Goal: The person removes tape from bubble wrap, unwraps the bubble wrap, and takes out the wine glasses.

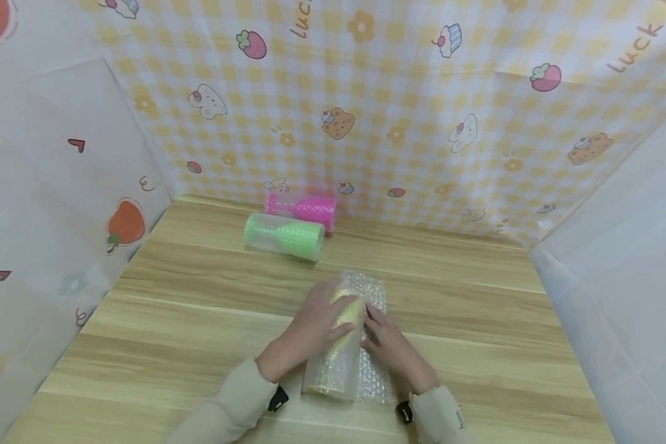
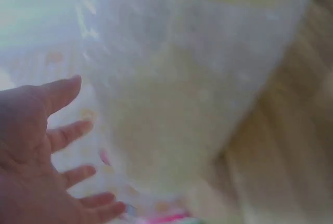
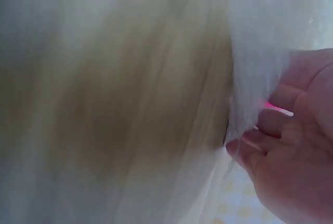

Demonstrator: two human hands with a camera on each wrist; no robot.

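A yellow object [image 1: 349, 314] lies rolled partly in a sheet of clear bubble wrap [image 1: 374, 376] at the front of the table. Its exact kind is blurred by the wrap. My left hand [image 1: 316, 317] lies over the roll's left side with its fingers spread; in the left wrist view the fingers [image 2: 73, 135] stand apart, next to the wrap [image 2: 156, 104]. On the right, my right hand [image 1: 393, 348] pinches the wrap's edge, its fingertips [image 3: 244, 146] bent against the film [image 3: 255, 78] in the right wrist view.
Behind the roll lie two wrapped goblet-shaped things, one green [image 1: 285, 236] and one pink [image 1: 316, 209], close together near the back edge. The wooden table [image 1: 466, 382] is bounded by a checked cloth [image 1: 411, 154] behind and white sheets at both sides.
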